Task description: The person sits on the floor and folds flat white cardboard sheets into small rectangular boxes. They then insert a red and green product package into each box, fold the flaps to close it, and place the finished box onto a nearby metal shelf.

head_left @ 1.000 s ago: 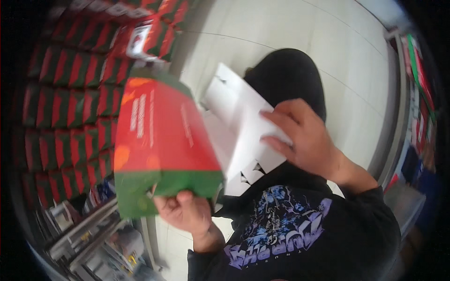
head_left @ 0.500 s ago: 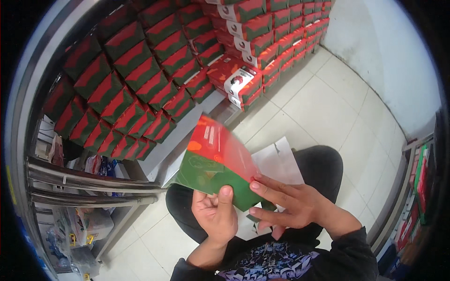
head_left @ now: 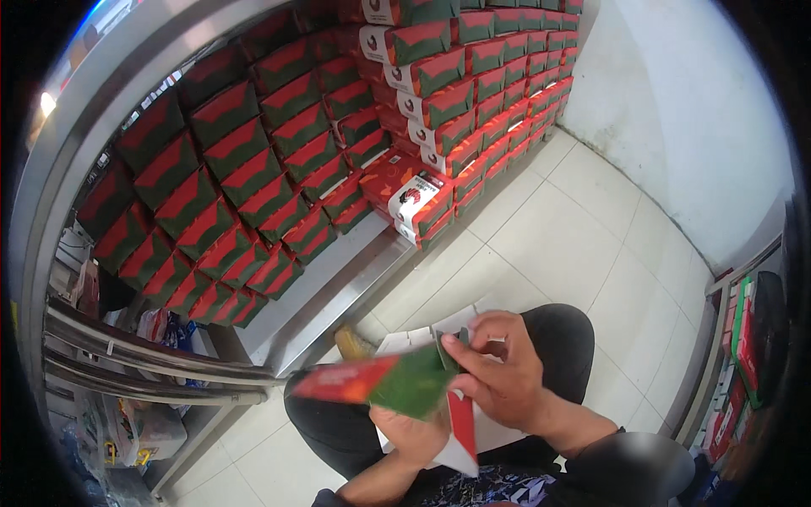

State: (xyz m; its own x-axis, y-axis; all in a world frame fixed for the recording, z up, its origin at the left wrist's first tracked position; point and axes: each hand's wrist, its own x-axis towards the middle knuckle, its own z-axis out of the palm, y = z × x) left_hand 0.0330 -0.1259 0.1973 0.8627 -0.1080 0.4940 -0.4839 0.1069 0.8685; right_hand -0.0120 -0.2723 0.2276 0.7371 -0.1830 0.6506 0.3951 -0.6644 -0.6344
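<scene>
A red and green cardboard carton [head_left: 410, 382] is tilted sideways over my lap, its red end blurred. My left hand [head_left: 416, 438] grips its lower green side from beneath, with part of the fingers hidden. At the green end, my right hand [head_left: 509, 376] has its fingers bent and thumb closed on a small dark flap [head_left: 454, 342]. A flap with a red face and a white face [head_left: 462, 431] hangs below that end. White cardboard [head_left: 500, 433] lies on my lap under both hands.
Tall stacks of red and green boxes [head_left: 245, 194] fill the left and back, some on a metal-edged platform [head_left: 363, 275]. Curved metal rails [head_left: 160, 359] stand at left, above a clear plastic bag [head_left: 156, 431]. A shelf with coloured packs [head_left: 739, 355] is at right, beside a white wall [head_left: 676, 127].
The carton has swung from standing upright to lying sideways, its red end pointing left. My right hand has moved up to the end flap. The view has shifted slightly.
</scene>
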